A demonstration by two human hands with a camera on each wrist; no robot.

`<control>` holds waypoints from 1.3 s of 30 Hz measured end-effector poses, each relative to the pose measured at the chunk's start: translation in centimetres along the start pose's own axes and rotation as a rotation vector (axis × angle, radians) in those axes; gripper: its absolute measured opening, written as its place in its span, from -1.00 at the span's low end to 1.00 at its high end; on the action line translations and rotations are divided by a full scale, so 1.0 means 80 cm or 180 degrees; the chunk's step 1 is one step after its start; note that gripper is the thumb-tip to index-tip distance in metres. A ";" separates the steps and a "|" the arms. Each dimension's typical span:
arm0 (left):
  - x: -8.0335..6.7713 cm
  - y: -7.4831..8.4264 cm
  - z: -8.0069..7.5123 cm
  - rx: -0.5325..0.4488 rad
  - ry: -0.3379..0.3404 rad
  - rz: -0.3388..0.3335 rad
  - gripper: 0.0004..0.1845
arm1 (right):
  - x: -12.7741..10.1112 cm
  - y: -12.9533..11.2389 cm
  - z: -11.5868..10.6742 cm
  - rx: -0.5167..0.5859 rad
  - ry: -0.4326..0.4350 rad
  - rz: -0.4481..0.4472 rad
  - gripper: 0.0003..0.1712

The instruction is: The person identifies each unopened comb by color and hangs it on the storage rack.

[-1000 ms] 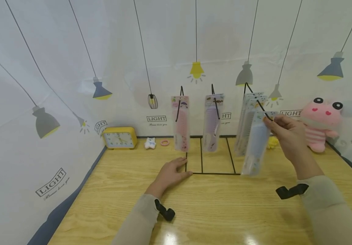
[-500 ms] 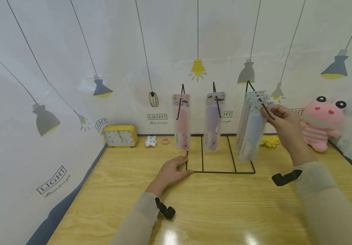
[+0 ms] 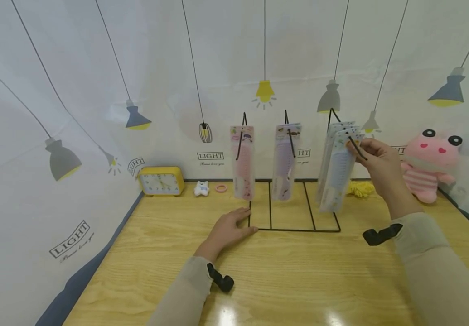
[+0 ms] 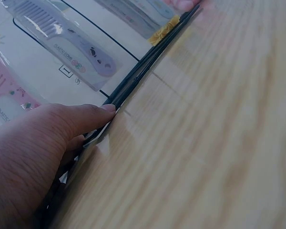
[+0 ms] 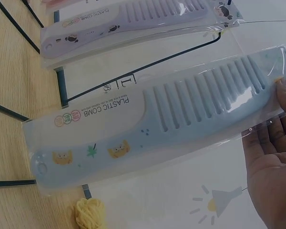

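The right hand is up at the rightmost hook of the black wire rack, thumb and fingers pinching the top of a packaged blue comb beside the hook's tip, with more packets of the same kind hanging just behind it. The left hand lies flat and spread on the wooden table, its fingertips pressing the near left corner of the rack's base frame. To the left of the right hand hang a purple comb and, further over and above the left hand, a pink comb, each on its own hook. To my eye the packet's hole sits right at the hook, though I cannot tell whether it is fully threaded. Done well, the pinch should stay high by the hole, the packet kept square to the wire and slid along it without twisting, while the left hand holds the base down so the light frame does not tip.
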State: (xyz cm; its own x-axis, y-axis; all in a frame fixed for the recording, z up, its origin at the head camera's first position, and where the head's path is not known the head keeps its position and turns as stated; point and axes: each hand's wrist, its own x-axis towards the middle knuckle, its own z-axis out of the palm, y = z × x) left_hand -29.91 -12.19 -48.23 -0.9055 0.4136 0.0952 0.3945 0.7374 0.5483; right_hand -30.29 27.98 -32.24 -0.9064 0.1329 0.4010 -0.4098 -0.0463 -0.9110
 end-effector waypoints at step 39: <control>-0.023 -0.015 -0.001 0.0112 0.0318 0.0076 -0.24 | -0.078 0.056 -0.048 -0.2497 -0.0134 -0.0441 -0.45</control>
State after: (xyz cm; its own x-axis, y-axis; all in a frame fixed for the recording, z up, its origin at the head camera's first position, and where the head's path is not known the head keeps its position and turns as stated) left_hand -28.72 -13.90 -48.99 -0.9062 0.3772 0.1913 0.4197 0.7471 0.5155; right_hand -26.08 30.76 -39.19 -0.8620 0.0483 0.5046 -0.3415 0.6803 -0.6485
